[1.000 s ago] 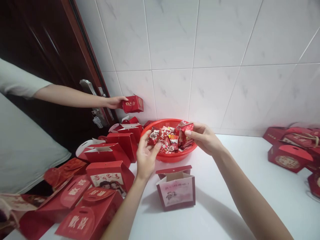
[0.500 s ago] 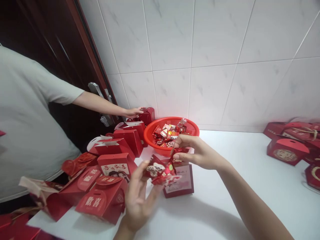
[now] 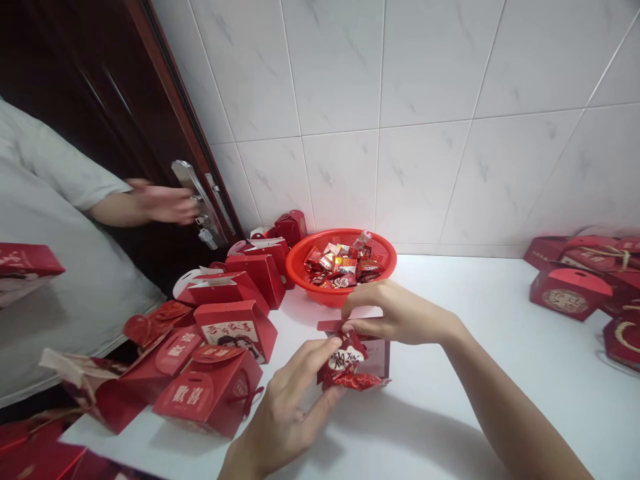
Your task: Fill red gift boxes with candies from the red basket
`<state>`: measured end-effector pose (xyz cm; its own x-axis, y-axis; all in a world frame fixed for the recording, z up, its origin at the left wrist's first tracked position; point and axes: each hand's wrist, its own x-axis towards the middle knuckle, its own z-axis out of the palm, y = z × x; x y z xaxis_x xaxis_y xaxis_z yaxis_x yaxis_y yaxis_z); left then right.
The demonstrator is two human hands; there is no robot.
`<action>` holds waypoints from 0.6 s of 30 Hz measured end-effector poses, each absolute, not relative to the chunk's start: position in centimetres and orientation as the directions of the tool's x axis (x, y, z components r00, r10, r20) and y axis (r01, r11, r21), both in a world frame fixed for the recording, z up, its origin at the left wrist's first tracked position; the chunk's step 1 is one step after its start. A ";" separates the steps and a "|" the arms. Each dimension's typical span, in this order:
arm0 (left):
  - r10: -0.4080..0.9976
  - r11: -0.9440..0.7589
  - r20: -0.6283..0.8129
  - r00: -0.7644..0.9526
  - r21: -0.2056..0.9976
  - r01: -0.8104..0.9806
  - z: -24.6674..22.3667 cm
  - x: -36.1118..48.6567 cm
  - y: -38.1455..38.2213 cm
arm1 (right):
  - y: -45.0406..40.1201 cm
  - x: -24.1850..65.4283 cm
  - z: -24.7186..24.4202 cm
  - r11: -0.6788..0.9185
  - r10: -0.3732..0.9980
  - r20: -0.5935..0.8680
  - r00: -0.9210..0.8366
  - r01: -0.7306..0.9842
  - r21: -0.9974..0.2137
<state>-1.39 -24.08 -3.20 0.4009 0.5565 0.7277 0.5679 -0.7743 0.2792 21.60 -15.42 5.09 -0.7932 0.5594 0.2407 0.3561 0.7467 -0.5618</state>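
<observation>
My left hand [image 3: 295, 393] is closed around several red-wrapped candies [image 3: 345, 360], with the thumb below and the fingers above. The candies are in front of a small red gift box [image 3: 379, 359] on the table, hiding much of its printed face. My right hand [image 3: 387, 313] reaches over the box from the right. Its thumb and forefinger are pinched at the box's upper edge, close to the top candy, and its other fingers are curled. Behind my hands stands a red plastic basket [image 3: 305, 283] holding more wrapped candies [image 3: 345, 267].
Several red gift boxes [image 3: 207, 393] crowd the table's left side, and more boxes [image 3: 570, 297] sit at the right. A tiled wall [image 3: 425, 180] closes off the back. At left, another person's blurred hand [image 3: 167, 202] is in front of a door handle [image 3: 193, 183].
My left hand has brought the candies right up to the box, near my right fingertips. The other person's hand has drawn back from the rear boxes, and a red box shows at far left.
</observation>
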 end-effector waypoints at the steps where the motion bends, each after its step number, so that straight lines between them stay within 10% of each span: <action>1: 0.572 -0.764 0.723 0.388 0.298 0.572 -3.2 -1.4 -24.1 | -15.5 21.9 5.3 0.746 0.549 0.227 -0.804 0.349 -0.568; 12: 0.709 -0.671 0.679 0.192 0.564 0.482 -3.7 -1.0 -23.2 | -15.5 22.5 5.3 0.740 0.572 0.218 -0.791 0.382 -0.554; 18: 0.841 -0.513 0.541 -0.033 0.814 0.271 -3.8 0.3 -22.9 | -15.6 23.1 5.7 0.704 0.441 0.330 -0.835 0.093 -0.704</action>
<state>0.34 -22.88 -3.79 -0.0326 0.8405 0.5408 0.2707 -0.5134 0.8143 23.12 -15.61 5.74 -0.8348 0.4408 0.3299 0.0935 0.7040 -0.7041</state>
